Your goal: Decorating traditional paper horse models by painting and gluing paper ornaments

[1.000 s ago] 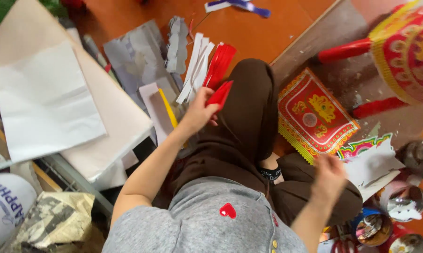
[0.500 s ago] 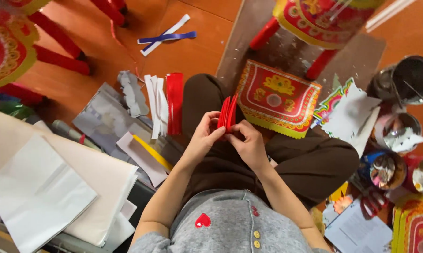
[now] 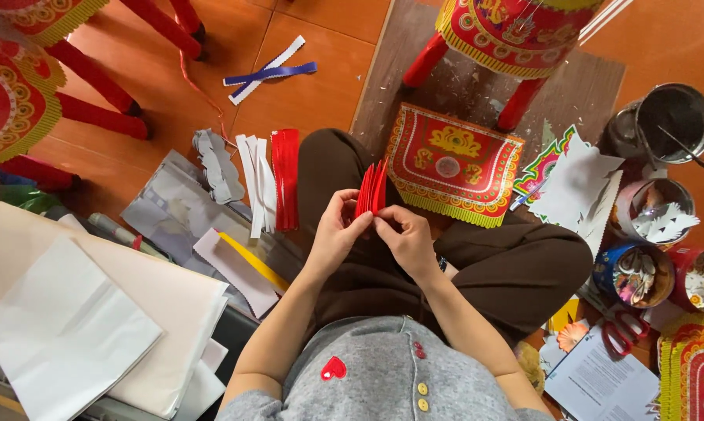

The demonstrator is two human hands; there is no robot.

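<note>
Sitting cross-legged on the orange floor (image 3: 320, 93), I had white paper sheets (image 3: 63, 335) stacked by my left side, then a row of cut strips laid out side by side: grey scalloped strips (image 3: 215, 164), white strips (image 3: 257, 183) and red strips (image 3: 285, 178). My left hand (image 3: 332, 230) and my right hand (image 3: 406, 238) met over my lap, both pinched shut on the lower end of a folded red paper strip (image 3: 371, 187), fingertips touching across it. I judged I was at the pleating step, pressing a crease into the strip; the next move called for a firm, even pinch so that the folds stayed aligned. That strip looked thin, glossy and bright red, its narrow leaves fanned upward and slightly apart. Just beyond it lay a red-and-gold fringed panel (image 3: 453, 164), and toward the right edge of the floor stood a metal pot (image 3: 675, 117) and round tins (image 3: 633, 273) of cut-outs.
</note>
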